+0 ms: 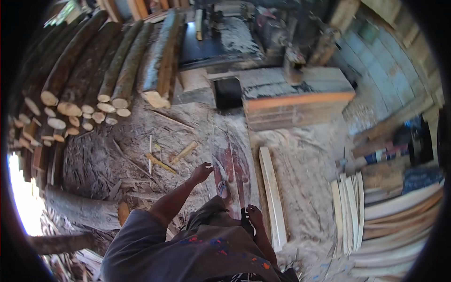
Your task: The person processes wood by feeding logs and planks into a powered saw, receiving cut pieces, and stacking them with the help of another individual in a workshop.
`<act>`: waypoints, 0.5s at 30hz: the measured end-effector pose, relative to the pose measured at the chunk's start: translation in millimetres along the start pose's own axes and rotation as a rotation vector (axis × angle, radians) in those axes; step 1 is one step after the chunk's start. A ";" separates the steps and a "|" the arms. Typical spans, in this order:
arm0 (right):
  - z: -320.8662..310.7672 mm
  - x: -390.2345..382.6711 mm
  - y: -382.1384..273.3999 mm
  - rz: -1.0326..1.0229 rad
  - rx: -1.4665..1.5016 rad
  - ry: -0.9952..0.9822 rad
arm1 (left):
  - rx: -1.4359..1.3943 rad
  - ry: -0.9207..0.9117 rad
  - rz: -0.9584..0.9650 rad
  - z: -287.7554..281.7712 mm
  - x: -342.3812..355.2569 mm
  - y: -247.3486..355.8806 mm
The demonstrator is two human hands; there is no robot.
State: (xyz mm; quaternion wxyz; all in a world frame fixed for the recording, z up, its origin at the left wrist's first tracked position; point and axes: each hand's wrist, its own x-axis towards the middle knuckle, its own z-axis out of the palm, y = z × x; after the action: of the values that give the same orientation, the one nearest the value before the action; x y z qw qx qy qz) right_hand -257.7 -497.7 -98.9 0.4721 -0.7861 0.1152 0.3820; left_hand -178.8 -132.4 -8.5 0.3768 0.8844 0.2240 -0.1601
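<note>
My left hand (202, 172) is out over the dusty floor, fingers curled; whether anything thin is between them I cannot make out. My right hand (254, 216) is lower, near my hip, fingers bent beside a dark narrow object whose shape is unclear. Below my hands runs a red-stained strip of floor (229, 157) with long thin lines along it. My sandalled foot (222, 190) stands on it. A long pale squared timber (271, 197) lies to the right, and short yellowish wood offcuts (183, 152) lie to the left.
Stacked logs (80, 70) fill the back left; a thick log (84, 209) lies lower left. A dusty machine (235, 35) and wooden platform (298, 110) stand ahead. Bundled pale slats (347, 211), piled boards (394, 235) and a pale block wall (385, 66) are at the right.
</note>
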 end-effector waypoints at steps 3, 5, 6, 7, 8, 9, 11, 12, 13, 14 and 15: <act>-19.6 56.5 -83.5 -0.040 0.352 0.054 | -0.251 0.272 -0.207 -81.2 33.9 -81.3; -39.7 93.7 -119.5 -0.050 0.222 0.089 | -0.430 0.439 -0.182 -105.9 49.7 -138.2; -46.5 107.9 -128.3 -0.034 0.171 0.084 | -0.463 0.507 -0.265 -109.7 49.4 -161.9; -56.1 123.9 -139.2 -0.019 0.127 0.085 | -0.504 0.530 -0.271 -107.0 47.4 -180.4; -68.1 137.9 -141.5 0.010 0.093 0.114 | -0.546 0.522 -0.263 -103.2 50.8 -178.9; -64.7 157.2 -147.5 0.031 0.027 0.074 | -0.570 0.463 -0.381 -92.8 41.4 -212.2; -55.4 195.6 -156.1 0.089 -0.105 0.012 | -0.818 0.477 -0.447 -48.2 22.5 -249.0; -61.8 207.8 -155.4 0.106 -0.152 0.021 | -0.796 0.354 -0.549 -38.4 31.5 -218.7; -57.1 217.4 -163.4 0.104 -0.210 -0.015 | -0.863 0.262 -0.632 -27.4 27.3 -215.2; -52.6 227.7 -174.0 0.103 -0.268 -0.051 | -0.856 0.193 -0.691 -16.7 25.3 -211.0; -48.1 240.0 -185.9 -0.045 -0.361 -0.098 | -0.848 0.124 -0.748 -5.3 22.3 -208.9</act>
State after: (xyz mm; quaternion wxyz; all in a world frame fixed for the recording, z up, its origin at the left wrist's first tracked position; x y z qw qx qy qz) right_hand 30.2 -396.4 -135.0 0.3368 -0.8409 0.0040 0.4236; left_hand -267.2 6.3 -139.3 0.6026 0.5241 0.5883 -0.1266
